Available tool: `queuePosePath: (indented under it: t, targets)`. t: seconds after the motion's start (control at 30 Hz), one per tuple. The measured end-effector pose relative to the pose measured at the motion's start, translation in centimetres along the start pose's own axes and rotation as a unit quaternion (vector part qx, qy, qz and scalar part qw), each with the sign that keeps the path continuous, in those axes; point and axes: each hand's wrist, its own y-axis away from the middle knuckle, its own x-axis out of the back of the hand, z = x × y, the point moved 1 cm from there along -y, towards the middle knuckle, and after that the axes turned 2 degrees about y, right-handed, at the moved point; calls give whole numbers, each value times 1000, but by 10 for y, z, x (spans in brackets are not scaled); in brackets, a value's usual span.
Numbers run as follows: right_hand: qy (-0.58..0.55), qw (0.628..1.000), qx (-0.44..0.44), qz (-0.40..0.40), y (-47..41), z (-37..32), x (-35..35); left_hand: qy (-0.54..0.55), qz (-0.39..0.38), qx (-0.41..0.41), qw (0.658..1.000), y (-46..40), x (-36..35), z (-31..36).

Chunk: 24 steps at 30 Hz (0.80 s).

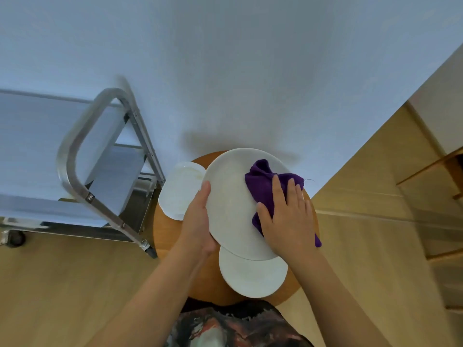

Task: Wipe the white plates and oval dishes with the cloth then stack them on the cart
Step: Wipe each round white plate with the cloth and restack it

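Observation:
A large white plate [230, 196] is held tilted above a round wooden table [170, 236]. My left hand [198, 221] grips the plate's left edge, thumb on the face. My right hand [288, 219] presses a purple cloth [263, 184] flat against the plate's right side. Below the held plate a smaller white plate [253, 274] lies on the table. A white oval dish [180, 191] rests at the table's left edge, beside the cart.
A metal cart [75, 156] with a tubular handle and grey shelves stands to the left on the wooden floor, close to the table. A white wall fills the top of the view. Wooden furniture [436, 186] stands at the right.

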Motion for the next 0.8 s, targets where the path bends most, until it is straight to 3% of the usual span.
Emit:
queuePosePath:
  t: [0.2,0.37,0.5,0.63,0.8]
  targets:
    - [-125,991,-44,22,-19,-13,-9,-77,-33,-15,996,2,-6,-4]
    - [-167,983,60,56,-26,-36,-7,-65,-56,-3,996,2,-10,-4]
    - [-234,957,171,-17,-16,-46,-10,-50,-24,-36,998,-3,-15,4]
    - [-354,909,200,-93,-9,-45,-3,-8,39,-43,998,-5,-18,3]
    - [-324,904,221,-170,0,-29,-9,41,68,9,997,-13,-11,7]
